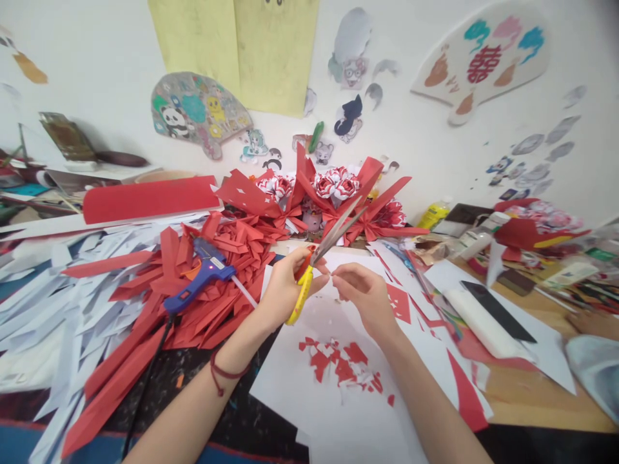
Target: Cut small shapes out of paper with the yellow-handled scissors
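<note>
My left hand (285,283) is closed around scissors (308,283) with yellow and orange handles; their blades point up and away, slightly apart. Fingers of my right hand (360,290) are pinched together close to the left fingertips. Whatever lies between them is too small to make out. Below both hands, small red and white paper scraps (343,364) lie scattered on white sheets of paper (285,380). A blue glue gun (206,274) rests to the left of my left hand, on a heap of folded red paper strips (227,316).
White paper strips (33,296) pile up at the far left. Red paper bouquets (333,193) stand against the wall. On the right are a black phone (498,310), a white roll (478,322), a yellow bottle (434,214) and another person's hand (592,322) at the edge.
</note>
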A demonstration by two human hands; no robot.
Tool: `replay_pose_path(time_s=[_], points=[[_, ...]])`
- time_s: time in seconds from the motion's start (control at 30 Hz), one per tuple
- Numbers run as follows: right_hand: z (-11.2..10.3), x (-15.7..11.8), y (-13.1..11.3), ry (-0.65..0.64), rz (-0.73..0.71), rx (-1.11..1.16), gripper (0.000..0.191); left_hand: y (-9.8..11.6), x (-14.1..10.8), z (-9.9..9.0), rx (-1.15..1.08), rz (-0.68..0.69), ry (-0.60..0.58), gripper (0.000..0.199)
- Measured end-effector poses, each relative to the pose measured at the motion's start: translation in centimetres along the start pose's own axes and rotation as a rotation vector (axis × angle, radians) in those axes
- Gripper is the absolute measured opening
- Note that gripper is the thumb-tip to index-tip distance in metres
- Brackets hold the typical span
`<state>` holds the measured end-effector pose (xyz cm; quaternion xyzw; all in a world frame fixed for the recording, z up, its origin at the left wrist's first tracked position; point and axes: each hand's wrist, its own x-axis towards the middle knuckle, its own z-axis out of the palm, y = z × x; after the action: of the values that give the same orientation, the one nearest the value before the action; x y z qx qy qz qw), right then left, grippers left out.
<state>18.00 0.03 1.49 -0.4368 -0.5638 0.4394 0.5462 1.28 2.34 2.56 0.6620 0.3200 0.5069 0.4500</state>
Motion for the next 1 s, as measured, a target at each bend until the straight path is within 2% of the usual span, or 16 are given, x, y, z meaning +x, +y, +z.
replay_pose_path(time_s=[0.1, 0.23, 0.53, 0.87, 1.0], points=[[0.22, -0.14, 0.05, 0.065, -0.072, -0.089, 0.017, -0.18, 0.06, 0.09, -0.063, -0.071, 0.027, 0.032], [0.41, -0.27, 0.03, 0.088, -0.119, -0.183, 0.016, -0.03, 0.05, 0.2, -0.114, -0.133, 0.026, 0.036], [0.25, -0.48, -0.04, 0.115, -0.228, -0.293, 0.012, -0.63, 0.0, 0.45, -0.097, -0.124, 0.013, 0.034], [-0.35, -0.07, 0.28, 0.048, -0.15, -0.246, 0.013, 0.06, 0.24, -0.03, 0.012, -0.094, 0.029, 0.027], [-0.3, -0.04, 0.36, 0.011, -0.108, -0.257, 0.015, 0.03, 0.17, -0.13, 0.055, -0.079, -0.03, 0.026]])
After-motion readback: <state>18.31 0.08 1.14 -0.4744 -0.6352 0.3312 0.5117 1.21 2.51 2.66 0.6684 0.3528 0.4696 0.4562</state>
